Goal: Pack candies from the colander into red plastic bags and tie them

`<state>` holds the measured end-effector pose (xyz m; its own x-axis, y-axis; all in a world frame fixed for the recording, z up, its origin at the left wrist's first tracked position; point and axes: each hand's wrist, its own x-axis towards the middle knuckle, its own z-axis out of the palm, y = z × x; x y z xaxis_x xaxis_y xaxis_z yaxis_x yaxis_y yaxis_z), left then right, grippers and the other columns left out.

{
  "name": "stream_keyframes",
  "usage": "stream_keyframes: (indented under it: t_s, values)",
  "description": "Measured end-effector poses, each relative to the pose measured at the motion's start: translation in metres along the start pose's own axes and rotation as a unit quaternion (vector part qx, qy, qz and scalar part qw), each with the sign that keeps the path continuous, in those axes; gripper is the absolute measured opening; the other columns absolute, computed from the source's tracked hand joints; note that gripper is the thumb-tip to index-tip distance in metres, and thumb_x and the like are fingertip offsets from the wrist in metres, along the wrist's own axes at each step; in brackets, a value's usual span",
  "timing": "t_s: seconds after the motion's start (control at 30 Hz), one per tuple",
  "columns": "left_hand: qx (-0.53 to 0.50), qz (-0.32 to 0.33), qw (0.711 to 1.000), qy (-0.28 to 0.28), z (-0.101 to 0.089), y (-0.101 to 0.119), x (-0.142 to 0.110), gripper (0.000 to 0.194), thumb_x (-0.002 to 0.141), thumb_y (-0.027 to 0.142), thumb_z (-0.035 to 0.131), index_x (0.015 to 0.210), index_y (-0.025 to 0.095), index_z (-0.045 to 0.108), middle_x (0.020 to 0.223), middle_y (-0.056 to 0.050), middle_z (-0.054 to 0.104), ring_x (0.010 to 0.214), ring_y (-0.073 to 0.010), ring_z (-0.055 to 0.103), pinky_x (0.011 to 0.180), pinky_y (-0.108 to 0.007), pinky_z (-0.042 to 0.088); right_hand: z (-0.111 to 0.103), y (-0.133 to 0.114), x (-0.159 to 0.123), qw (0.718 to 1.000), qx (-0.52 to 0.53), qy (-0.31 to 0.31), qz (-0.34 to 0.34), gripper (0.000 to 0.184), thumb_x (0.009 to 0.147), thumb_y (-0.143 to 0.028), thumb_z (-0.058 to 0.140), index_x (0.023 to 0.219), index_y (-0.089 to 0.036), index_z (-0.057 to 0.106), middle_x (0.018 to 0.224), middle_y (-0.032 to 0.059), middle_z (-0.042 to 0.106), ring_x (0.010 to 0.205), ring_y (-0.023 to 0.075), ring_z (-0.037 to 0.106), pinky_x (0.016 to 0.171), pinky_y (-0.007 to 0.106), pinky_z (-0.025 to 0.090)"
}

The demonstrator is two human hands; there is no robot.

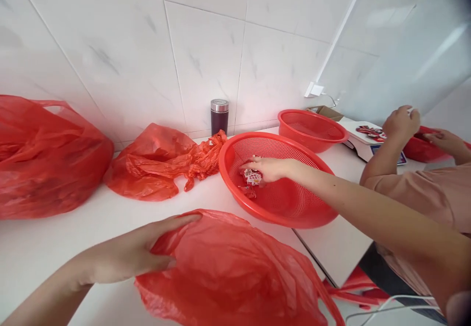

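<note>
My left hand [128,255] grips the mouth of a thin red plastic bag [235,267] on the near side of the table. Its thumb and fingers spread the bag's edge, and the bag's contents do not show. Reaching into a red perforated basket [298,201], my right hand [268,169] has its fingers curled around small red and white packets [252,177] at the basket's left side. Part of the fingers is hidden by the packets.
Two more red plastic bags, a bulging one [51,164] and a crumpled one [158,164], lie at left. A dark tumbler [220,117] stands by the wall. Beyond are a second red basket [311,130], a scale [362,142] with packets, and a co-worker's hands [403,122].
</note>
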<state>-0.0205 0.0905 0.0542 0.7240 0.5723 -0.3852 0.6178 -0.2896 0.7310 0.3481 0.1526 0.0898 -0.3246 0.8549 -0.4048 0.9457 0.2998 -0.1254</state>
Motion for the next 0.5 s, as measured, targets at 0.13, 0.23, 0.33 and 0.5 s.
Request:
stream_keyframes:
  t_s: [0.13,0.23,0.33,0.5]
  values:
    - [-0.087,-0.014,0.995,0.041,0.018,-0.025,0.003,0.065,0.09,0.048,0.057,0.15,0.041,0.034,0.163,0.005,0.024,0.148,-0.0295,0.023,0.118,-0.045,0.026,0.019,0.015,0.021,1.0,0.005,-0.004,-0.019,0.076,0.073,-0.033,0.077,0.143,-0.035,0.048,0.16,0.0065,0.022,0.14,0.0335,0.034,0.109,0.045,0.035]
    - [-0.122,-0.01,0.99,0.062,0.023,-0.031,0.006,0.062,0.09,0.053,0.053,0.149,0.041,0.037,0.163,0.004,0.024,0.148,-0.0304,0.024,0.118,-0.05,0.024,0.021,0.018,0.027,1.0,0.011,0.015,-0.017,0.07,0.07,-0.034,0.078,0.136,-0.028,0.055,0.148,0.0105,0.038,0.126,0.0301,0.049,0.103,0.038,0.04]
    - [-0.135,0.013,0.988,0.068,0.022,-0.028,0.008,0.061,0.09,0.055,0.052,0.148,0.04,0.039,0.162,0.003,0.027,0.147,-0.0313,0.026,0.118,-0.052,0.024,0.02,0.021,0.033,1.0,0.018,0.019,0.006,0.078,0.065,-0.035,0.081,0.137,-0.025,0.053,0.139,0.0127,0.044,0.113,0.0274,0.057,0.095,0.034,0.045]
    - [-0.129,0.01,0.991,0.042,0.013,-0.025,-0.004,0.058,0.089,0.053,0.056,0.145,0.043,0.043,0.16,0.005,0.031,0.146,-0.0314,0.029,0.117,-0.047,0.029,0.017,0.021,0.045,0.998,0.037,0.023,0.037,0.075,0.057,-0.027,0.085,0.128,-0.02,0.06,0.123,0.0136,0.055,0.103,0.0296,0.061,0.082,0.033,0.048]
